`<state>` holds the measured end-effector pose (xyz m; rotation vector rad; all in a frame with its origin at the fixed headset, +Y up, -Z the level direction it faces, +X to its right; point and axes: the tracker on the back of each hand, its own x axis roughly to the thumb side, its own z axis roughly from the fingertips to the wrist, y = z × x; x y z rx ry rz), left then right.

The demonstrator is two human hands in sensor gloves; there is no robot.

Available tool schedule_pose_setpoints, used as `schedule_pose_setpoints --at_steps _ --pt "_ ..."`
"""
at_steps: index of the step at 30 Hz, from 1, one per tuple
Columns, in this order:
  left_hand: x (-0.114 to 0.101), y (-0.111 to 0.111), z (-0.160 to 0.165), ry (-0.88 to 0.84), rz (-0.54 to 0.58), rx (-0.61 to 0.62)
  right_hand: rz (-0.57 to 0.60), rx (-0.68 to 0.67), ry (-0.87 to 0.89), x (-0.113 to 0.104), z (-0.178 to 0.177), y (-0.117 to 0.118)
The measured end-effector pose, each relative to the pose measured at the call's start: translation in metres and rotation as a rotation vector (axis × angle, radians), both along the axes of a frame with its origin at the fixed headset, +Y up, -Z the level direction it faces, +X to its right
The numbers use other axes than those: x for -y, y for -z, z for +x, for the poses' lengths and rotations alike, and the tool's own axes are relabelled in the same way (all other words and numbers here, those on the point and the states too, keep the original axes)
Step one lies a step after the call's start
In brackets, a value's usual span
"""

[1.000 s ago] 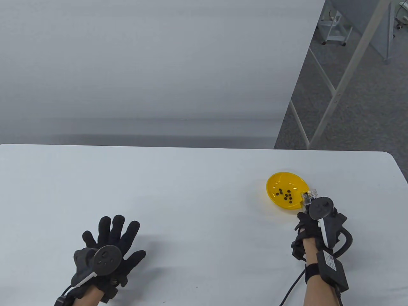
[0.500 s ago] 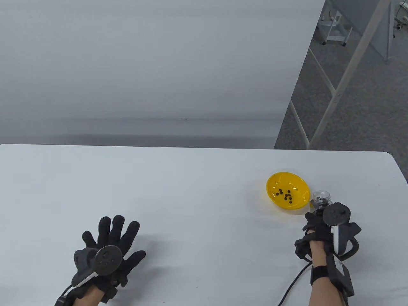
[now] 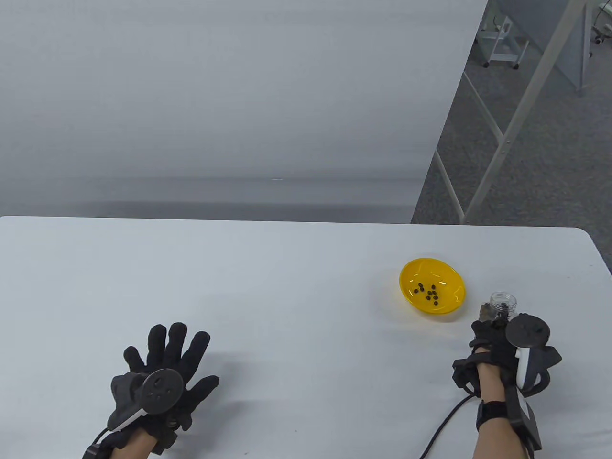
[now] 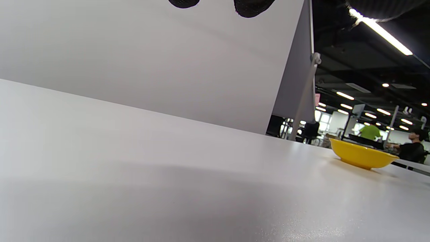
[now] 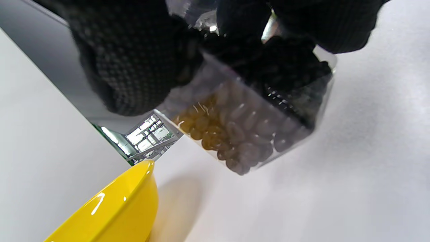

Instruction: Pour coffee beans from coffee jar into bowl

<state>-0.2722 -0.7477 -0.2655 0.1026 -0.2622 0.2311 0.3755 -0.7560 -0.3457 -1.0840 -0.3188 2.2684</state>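
Observation:
A yellow bowl (image 3: 432, 286) with several coffee beans (image 3: 430, 292) in it sits on the white table at the right. My right hand (image 3: 492, 334) grips a clear plastic coffee jar (image 3: 502, 304), mouth up, to the right of the bowl and a little nearer me. In the right wrist view the jar (image 5: 248, 124) holds brown beans above the table, beside the bowl's rim (image 5: 124, 201). My left hand (image 3: 167, 363) lies flat on the table at the lower left, fingers spread and holding nothing. The bowl also shows in the left wrist view (image 4: 362, 155).
The white table (image 3: 267, 287) has its rounded right edge (image 3: 600, 258) close to the jar. A white partition (image 3: 229, 105) stands behind the table. Metal frame legs (image 3: 502, 143) stand on the grey floor at the right.
My right hand has drawn the jar back from over the bowl's rim, to the right and toward me, and turned it from tilted to mouth-up. The left hand has not moved.

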Motion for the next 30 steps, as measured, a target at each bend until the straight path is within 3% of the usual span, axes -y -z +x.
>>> schedule_pose_setpoints --at_steps 30 --pt "0.003 0.003 0.004 -0.007 -0.049 -0.012 -0.025 0.044 0.271 0.037 0.038 -0.004"
